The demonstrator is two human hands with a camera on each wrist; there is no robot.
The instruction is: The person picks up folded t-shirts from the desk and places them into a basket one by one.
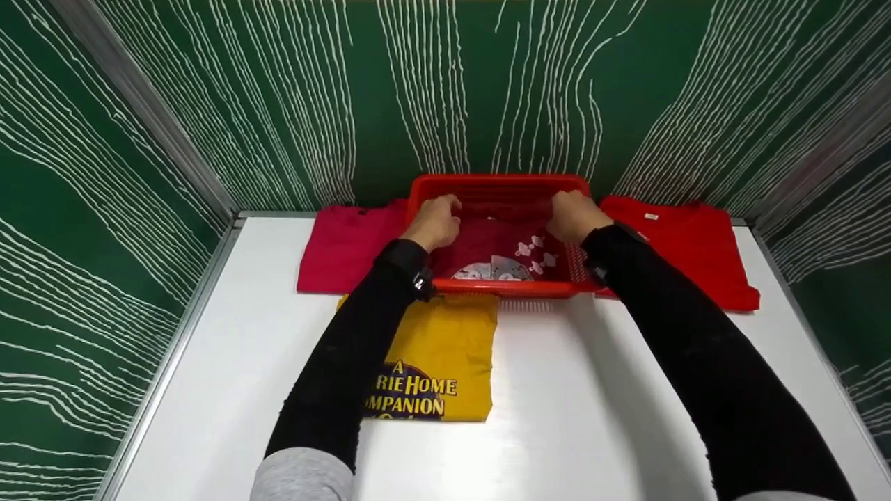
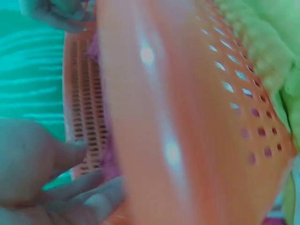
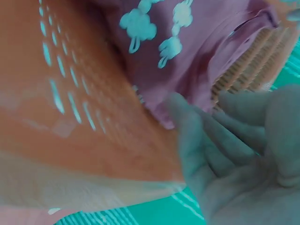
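Observation:
A maroon garment [image 1: 480, 238] with white prints lies in a red plastic basket [image 1: 511, 287] at the back of the table. My left hand [image 1: 435, 224] is inside the basket's left end. Its thumb and fingers stand apart beside the cloth in the left wrist view; contact is hard to tell there. At the right end is my right hand [image 1: 574, 214]. In the right wrist view its fingers [image 3: 225, 136] are loosely bent by the garment's edge, with a gap to the thumb and no cloth gripped.
A folded yellow shirt [image 1: 452, 355] with lettering lies in front of the basket. Folded pink cloth [image 1: 341, 250] is to its left, a folded red shirt [image 1: 689, 250] to its right. Green walls [image 1: 480, 90] with white lines stand behind and at both sides of the white table [image 1: 543, 417].

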